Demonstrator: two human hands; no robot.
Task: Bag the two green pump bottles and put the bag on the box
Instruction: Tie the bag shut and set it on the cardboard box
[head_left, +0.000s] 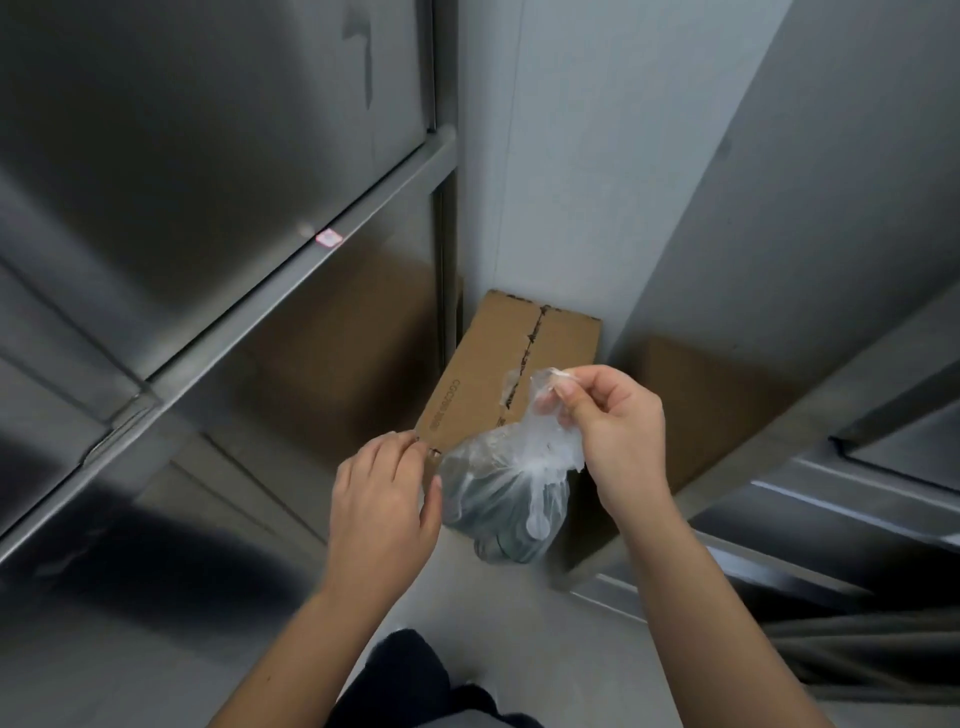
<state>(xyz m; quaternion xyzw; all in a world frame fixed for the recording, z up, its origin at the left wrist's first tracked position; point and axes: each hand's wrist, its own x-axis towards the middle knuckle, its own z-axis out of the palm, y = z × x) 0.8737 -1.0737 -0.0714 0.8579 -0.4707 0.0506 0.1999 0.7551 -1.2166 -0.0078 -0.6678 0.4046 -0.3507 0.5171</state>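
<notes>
A clear plastic bag (506, 493) hangs in the air in front of a brown cardboard box (498, 358). Dark green bottles (493, 512) show dimly through the plastic, too blurred to count. My right hand (613, 431) pinches the bag's gathered top between thumb and fingers and holds it up. My left hand (384, 499) is beside the bag on its left, fingers curled, with the thumb touching the bag's side. The left fingertips are next to the near corner of the box. The bag's bottom hangs below the level of the box's top.
The box stands on the floor in a narrow corner, against a white wall (597, 156). Stainless steel cabinets (208, 182) close in the left side and a steel counter edge (779, 426) closes in the right. Grey floor and my dark trouser leg (405, 675) are below.
</notes>
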